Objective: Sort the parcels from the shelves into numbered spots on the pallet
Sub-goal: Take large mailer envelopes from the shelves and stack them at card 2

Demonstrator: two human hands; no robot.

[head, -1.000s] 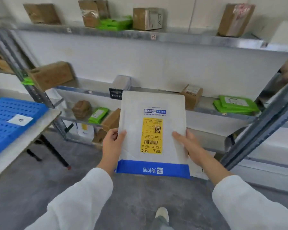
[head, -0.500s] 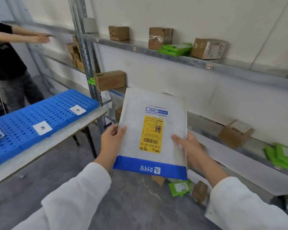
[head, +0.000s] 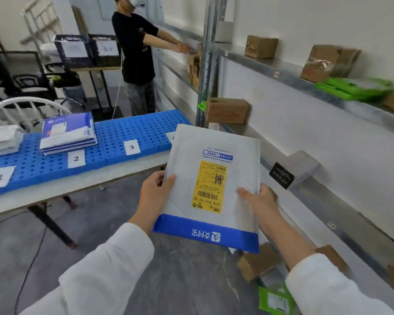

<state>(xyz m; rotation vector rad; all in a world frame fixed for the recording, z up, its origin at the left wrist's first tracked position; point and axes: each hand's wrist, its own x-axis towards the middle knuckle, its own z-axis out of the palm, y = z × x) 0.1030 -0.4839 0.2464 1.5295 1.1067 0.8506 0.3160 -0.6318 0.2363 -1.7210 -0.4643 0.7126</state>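
Parcel (head: 212, 187): white mailer with blue band and yellow label, held upright in the air, just right of the table.
Left hand (head: 156, 192): grasping the parcel's left edge, thumb on front.
Right hand (head: 258, 201): grasping the right edge, thumb on front.
Pallet (head: 114, 144): blue, on the table; cards 1, 2, 3 visible.
Stack (head: 67, 133): mailers lying behind card 2.
Shelves (head: 305, 78): boxes and green bags, right side.

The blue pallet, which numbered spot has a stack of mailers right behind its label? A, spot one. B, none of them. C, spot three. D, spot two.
D: the blue and white stack of mailers sits on the blue pallet directly behind the label 2, while the area behind label 3 is bare.
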